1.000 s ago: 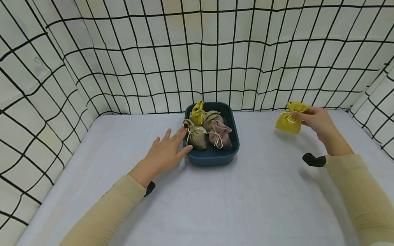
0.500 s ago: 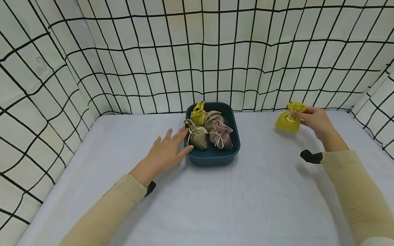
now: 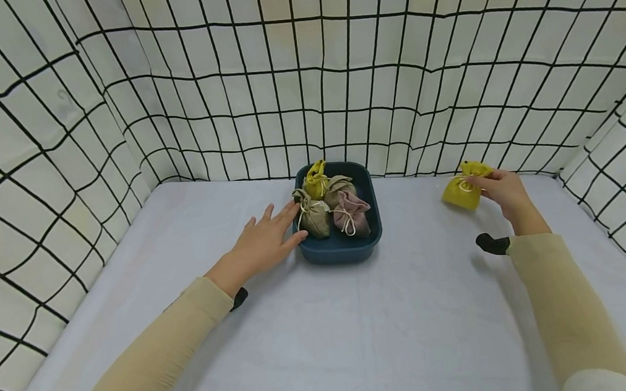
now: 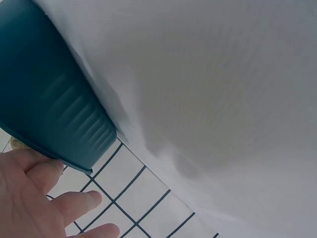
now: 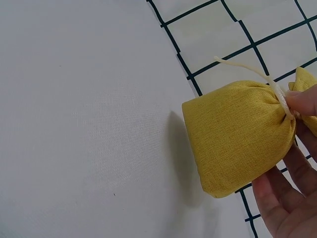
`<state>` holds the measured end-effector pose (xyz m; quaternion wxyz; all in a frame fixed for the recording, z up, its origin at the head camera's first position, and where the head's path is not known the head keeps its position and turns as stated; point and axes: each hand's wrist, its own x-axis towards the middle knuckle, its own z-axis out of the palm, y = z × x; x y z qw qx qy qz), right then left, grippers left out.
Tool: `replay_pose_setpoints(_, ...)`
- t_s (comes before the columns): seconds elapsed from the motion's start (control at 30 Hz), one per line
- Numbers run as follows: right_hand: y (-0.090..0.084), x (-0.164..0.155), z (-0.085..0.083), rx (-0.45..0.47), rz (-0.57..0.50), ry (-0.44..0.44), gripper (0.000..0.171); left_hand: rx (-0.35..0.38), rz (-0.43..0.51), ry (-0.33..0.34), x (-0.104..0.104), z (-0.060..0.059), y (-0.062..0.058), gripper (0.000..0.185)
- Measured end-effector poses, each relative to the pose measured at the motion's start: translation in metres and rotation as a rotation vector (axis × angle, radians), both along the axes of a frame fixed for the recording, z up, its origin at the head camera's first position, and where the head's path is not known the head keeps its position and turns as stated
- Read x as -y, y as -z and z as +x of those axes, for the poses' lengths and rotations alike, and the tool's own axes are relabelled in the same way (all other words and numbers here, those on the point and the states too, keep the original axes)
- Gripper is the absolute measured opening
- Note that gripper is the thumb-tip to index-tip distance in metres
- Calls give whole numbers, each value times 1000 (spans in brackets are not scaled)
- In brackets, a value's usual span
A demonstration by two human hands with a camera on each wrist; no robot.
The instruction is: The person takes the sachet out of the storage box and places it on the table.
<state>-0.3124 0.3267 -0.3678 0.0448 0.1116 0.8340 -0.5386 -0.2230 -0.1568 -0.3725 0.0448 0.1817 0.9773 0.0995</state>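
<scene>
Your right hand (image 3: 505,194) pinches the yellow pouch (image 3: 460,194) by its tied neck, so it hangs clear just above the white table (image 3: 358,328), far right, well apart from the blue tray (image 3: 370,243). Your left hand (image 3: 264,243) lies flat, fingers straight against the tray's left wall, seemingly steadying it; four pouches (image 3: 327,206) remain inside.

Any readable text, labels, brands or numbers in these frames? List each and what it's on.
None readable in any view.
The yellow drawstring pouch pinched at its neck by the right hand: plain cloth, no print.
The dark teal tray, touched by the left hand, and its four pouches: no label shows.
The grid-patterned backdrop: lines only.
</scene>
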Motion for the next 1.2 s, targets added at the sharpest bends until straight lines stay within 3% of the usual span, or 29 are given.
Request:
replay_pose_setpoints(0.4,4,1,-8,4,-32,29,77,7,11,3,0,0,0,74)
replay_pose_setpoints(0.7,13,8,-10,1,-170,105,75,8,8,-1,0,2,-2,74)
replay_pose_setpoints(1.0,15,5,-7,-15,-156,57,67,4,10,6,0,2,-3,74)
replay_pose_setpoints(1.2,17,1,-6,-11,-122,-22,77,4,13,8,0,1,-2,74)
